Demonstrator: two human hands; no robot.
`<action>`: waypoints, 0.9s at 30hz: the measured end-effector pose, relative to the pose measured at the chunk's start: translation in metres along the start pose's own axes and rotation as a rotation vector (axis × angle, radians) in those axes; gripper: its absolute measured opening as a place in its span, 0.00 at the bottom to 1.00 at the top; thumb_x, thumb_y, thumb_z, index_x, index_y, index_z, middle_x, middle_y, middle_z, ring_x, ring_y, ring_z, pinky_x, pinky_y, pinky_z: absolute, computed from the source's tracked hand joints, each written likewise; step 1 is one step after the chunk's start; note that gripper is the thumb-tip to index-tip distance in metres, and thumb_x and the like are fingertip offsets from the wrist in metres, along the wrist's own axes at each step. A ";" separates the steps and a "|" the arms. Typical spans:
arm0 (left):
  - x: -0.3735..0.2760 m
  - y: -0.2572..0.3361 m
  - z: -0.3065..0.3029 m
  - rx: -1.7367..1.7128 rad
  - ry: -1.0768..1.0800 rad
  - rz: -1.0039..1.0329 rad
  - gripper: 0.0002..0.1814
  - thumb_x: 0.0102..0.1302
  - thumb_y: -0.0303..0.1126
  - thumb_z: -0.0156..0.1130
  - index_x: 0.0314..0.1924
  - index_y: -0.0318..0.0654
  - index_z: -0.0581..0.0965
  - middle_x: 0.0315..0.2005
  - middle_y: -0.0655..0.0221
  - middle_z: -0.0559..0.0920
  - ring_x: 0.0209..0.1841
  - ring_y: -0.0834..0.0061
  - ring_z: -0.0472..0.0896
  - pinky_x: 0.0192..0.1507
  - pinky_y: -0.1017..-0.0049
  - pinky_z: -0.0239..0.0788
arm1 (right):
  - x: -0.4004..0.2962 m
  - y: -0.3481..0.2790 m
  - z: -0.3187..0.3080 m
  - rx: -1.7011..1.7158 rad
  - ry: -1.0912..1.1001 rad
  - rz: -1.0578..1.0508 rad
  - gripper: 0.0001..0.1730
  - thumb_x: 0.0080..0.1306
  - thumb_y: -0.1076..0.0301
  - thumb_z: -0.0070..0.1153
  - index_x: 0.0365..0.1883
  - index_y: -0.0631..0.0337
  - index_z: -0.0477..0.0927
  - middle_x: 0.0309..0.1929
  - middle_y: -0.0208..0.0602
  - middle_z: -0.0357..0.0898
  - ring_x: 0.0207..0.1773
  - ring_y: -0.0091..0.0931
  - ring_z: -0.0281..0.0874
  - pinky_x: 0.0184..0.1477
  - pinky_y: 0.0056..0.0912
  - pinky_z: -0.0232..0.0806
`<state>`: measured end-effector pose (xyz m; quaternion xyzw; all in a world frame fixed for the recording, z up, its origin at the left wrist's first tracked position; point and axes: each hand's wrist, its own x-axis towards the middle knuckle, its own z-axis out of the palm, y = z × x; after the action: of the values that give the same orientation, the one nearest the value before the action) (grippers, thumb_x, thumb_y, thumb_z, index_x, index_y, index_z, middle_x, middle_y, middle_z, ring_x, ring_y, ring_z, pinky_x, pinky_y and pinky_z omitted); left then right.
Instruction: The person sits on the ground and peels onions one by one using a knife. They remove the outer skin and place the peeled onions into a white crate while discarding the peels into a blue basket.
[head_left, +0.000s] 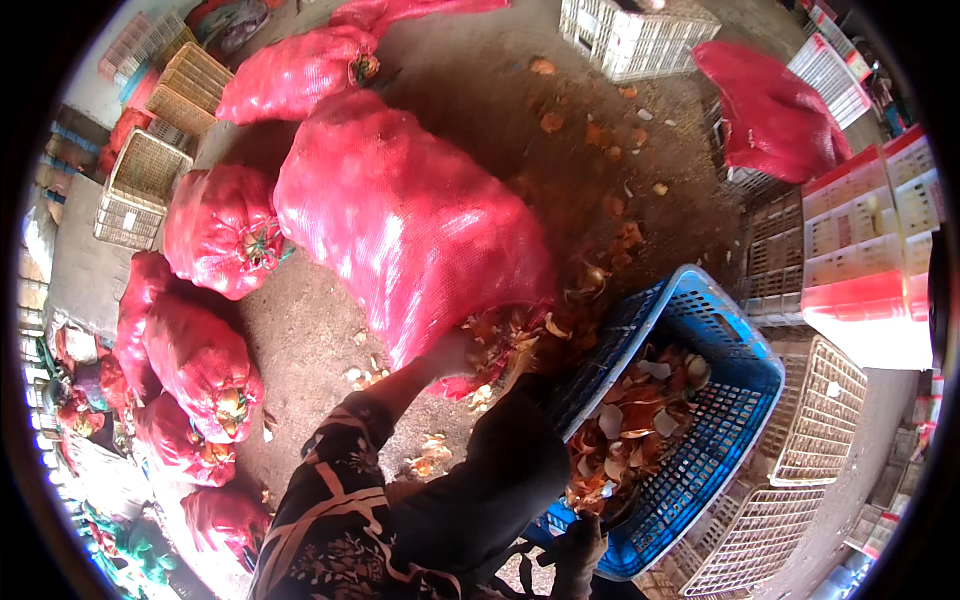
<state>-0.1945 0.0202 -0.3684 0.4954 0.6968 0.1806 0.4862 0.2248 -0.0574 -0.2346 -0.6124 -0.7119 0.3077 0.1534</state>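
Note:
A big red mesh sack (405, 217) lies on its side before me, its mouth towards me. My left hand (454, 354), blurred, reaches to that mouth, among onions and loose skins (499, 337). Whether its fingers hold anything is hidden. To the right, a blue plastic crate (739, 330) stands tilted, with onion skins and scraps (622, 442) inside. My right hand (581, 547), in a greyish glove, is by the crate's near lower corner with its fingers curled. A dark, narrow shape shows beside it, too unclear to name.
Several filled red mesh sacks (199, 360) lie along the left. Pale plastic crates (817, 412) stand at the right, another crate (637, 41) at the far side. Onion skins (622, 240) litter the floor. My dark-trousered leg (487, 480) extends between the sack and the blue crate.

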 end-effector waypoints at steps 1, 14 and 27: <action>0.004 0.007 -0.006 0.056 -0.033 -0.027 0.37 0.45 0.26 0.73 0.57 0.33 0.68 0.48 0.62 0.77 0.52 0.72 0.75 0.52 0.72 0.69 | -0.002 0.000 0.001 0.001 0.010 -0.012 0.14 0.44 0.76 0.51 0.32 0.59 0.76 0.17 0.31 0.69 0.22 0.34 0.71 0.28 0.32 0.66; 0.003 0.245 -0.043 -1.292 -0.219 0.265 0.23 0.59 0.22 0.63 0.55 0.31 0.71 0.46 0.61 0.79 0.47 0.67 0.80 0.50 0.68 0.75 | 0.003 0.019 0.027 0.856 0.191 0.453 0.07 0.60 0.68 0.55 0.25 0.61 0.75 0.17 0.26 0.69 0.18 0.21 0.66 0.21 0.26 0.62; 0.061 0.059 0.000 -0.181 0.123 0.000 0.11 0.69 0.34 0.46 0.45 0.41 0.75 0.40 0.66 0.78 0.36 0.68 0.76 0.35 0.70 0.71 | 0.004 -0.022 -0.001 1.061 0.115 0.781 0.07 0.61 0.67 0.56 0.26 0.59 0.76 0.15 0.26 0.65 0.13 0.21 0.63 0.16 0.26 0.59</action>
<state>-0.1661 0.0994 -0.3554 0.4377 0.7060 0.2728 0.4854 0.2069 -0.0547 -0.2208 -0.6822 -0.1800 0.6166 0.3493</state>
